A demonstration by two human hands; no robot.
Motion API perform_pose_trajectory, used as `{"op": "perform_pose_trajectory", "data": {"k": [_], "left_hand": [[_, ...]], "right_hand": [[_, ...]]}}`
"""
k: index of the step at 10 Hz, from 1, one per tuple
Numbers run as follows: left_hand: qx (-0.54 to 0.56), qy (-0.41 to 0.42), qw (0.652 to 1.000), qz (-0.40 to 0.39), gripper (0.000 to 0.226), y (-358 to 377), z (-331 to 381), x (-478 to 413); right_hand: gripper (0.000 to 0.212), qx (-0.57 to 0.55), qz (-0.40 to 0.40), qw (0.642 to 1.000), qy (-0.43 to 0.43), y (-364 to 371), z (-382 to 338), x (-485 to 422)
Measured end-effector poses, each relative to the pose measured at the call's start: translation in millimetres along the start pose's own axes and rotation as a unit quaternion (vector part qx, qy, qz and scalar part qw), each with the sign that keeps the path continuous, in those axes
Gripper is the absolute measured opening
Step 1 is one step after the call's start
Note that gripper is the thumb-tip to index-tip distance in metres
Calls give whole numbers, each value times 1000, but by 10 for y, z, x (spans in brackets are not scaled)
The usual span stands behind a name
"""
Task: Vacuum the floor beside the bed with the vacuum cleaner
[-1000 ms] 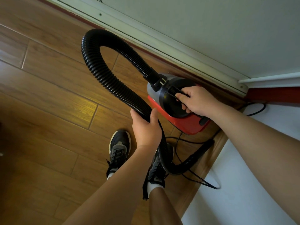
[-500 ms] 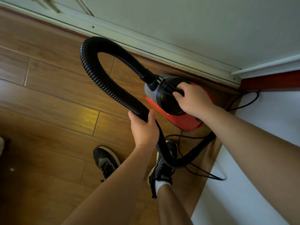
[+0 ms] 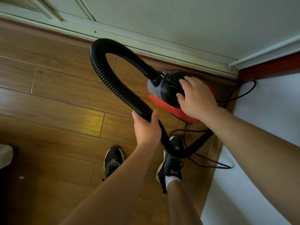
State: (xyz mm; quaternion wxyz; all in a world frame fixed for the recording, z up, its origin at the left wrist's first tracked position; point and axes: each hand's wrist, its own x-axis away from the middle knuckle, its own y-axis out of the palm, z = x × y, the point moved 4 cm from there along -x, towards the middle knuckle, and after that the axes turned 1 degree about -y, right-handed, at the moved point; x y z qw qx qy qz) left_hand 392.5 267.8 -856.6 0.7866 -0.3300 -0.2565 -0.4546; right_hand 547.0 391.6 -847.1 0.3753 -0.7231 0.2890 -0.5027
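Wooden floor [image 3: 56,95] beside bed [image 3: 267,111]: left hand [image 3: 146,127] tight around black hose [image 3: 113,82], right hand [image 3: 196,98] atop vacuum cleaner [image 3: 162,101], grip unclear.

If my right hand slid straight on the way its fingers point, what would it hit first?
Probably the hose cuff on the vacuum cleaner, just beyond the right hand resting there, though depth is unclear.

A single wide-angle camera worn on the head looks steeply down from above at the wooden floor [image 3: 56,103], facing the skirting board [image 3: 146,45] that crosses the upper frame from left to right. It sits near enough that both forearms [image 3: 116,181] reach in from the lower edge and the shoes [image 3: 113,161] show at lower centre.
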Motion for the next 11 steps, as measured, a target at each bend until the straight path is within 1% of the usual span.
{"op": "perform_pose_trajectory", "data": {"k": [2, 4, 5, 7, 8, 9, 10, 11], "left_hand": [[-19, 0, 999, -35, 28, -130, 23, 58], [-44, 5, 994, -97, 20, -346, 8, 79], [-65, 11, 989, -131, 29, -458, 24, 95], [-139, 16, 972, -188, 29, -660, 109, 181], [-179, 24, 967, -180, 28, -810, 113, 235], [-193, 56, 967, -155, 38, -987, 83, 301], [-199, 73, 969, -128, 59, -1169, 60, 398], [-214, 96, 967, -98, 71, -1306, 79, 444]], "right_hand": [[52, 7, 11, 1000, 12, -88, -218, 159], [51, 9, 9, 999, 31, -149, -428, 334], [50, -1, 7, 999, 39, -183, -516, 438], [50, -13, 27, 998, 62, -245, -715, 666], [48, -14, 35, 997, 63, -235, -861, 796], [49, -8, 30, 998, 57, -183, -975, 893], [50, -9, 40, 998, 40, -165, -1079, 984], [52, -1, 58, 998, 26, -171, -1153, 1028]]}}
